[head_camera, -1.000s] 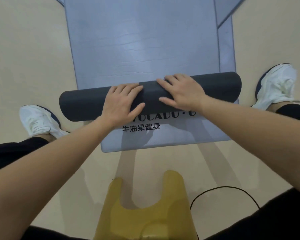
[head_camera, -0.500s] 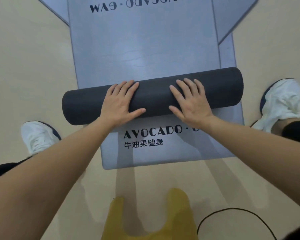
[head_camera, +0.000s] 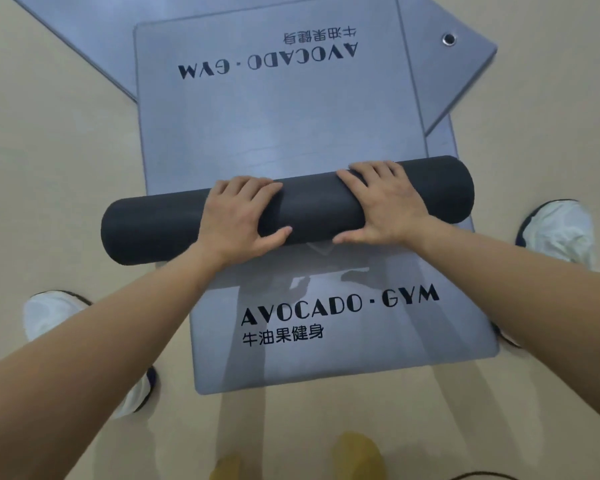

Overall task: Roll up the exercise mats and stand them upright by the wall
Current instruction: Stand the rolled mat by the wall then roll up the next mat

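Arms outstretched | left hand (head_camera: pixel 238 216), right hand (head_camera: pixel 383 206) side by side | grips curled round rolled mat (head_camera: pixel 153 230)

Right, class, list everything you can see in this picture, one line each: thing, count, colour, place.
dark roll: one, charcoal, centre, lying across the mats
top mat: one, grey-blue, flat beyond the roll, lettering upside down
lower mat: one, grey-blue, under the roll, near end printed AVOCADO GYM
angled mat: one, grey-blue, far end, partly under the top mat, metal eyelet at its corner
shoes: two, white, one each side of the mats
yellow object: one, yellow, bottom edge, cut off
floor: one, beige, all round
left hand: one, on the roll, fingers curled over its top
right hand: one, likewise on the roll
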### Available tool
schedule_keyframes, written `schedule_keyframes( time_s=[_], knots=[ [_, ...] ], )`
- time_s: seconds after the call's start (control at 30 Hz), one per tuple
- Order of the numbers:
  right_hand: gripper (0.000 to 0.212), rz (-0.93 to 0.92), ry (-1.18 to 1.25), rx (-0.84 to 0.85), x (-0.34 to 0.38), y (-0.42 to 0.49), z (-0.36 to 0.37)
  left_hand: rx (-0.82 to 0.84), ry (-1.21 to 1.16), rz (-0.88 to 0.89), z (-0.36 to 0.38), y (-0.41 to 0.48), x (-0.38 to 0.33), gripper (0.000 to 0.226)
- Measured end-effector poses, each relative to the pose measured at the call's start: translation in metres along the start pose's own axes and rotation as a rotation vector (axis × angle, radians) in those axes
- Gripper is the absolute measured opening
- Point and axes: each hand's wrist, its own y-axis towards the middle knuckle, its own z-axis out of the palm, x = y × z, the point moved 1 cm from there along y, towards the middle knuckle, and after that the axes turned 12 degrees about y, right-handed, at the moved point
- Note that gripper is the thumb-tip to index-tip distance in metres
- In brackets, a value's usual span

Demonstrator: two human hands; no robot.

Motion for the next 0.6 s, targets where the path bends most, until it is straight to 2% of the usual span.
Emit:
schedule_keyframes(
  time_s=[0.1, 0.2, 0.33, 0.43, 0.6],
  knots=[
    [0.127, -0.014, 0.032, 0.046, -0.006, 0.016, -0.012, 0.191, 0.071, -0.078, 0.005, 0.004, -0.008, 0.109],
    [0.130, -0.048, 0.037, 0.101, -0.011, 0.026, -0.018, 0.354, 0.096, -0.145, 0.004, 0.023, -0.006, 0.125],
    [0.121, -0.031, 0.050, 0.156, -0.010, 0.038, -0.027, 0.432, 0.014, -0.140, -0.001, 0.043, 0.007, 0.126],
    [0.109, -0.019, 0.089, 0.181, -0.003, 0.039, -0.035, 0.456, 0.027, -0.102, -0.009, 0.049, 0.010, 0.117],
    [0.105, 0.032, 0.223, 0.304, 0.019, -0.001, -0.030, 0.589, -0.012, -0.024, -0.027, 0.019, -0.006, 0.116]
  ],
)
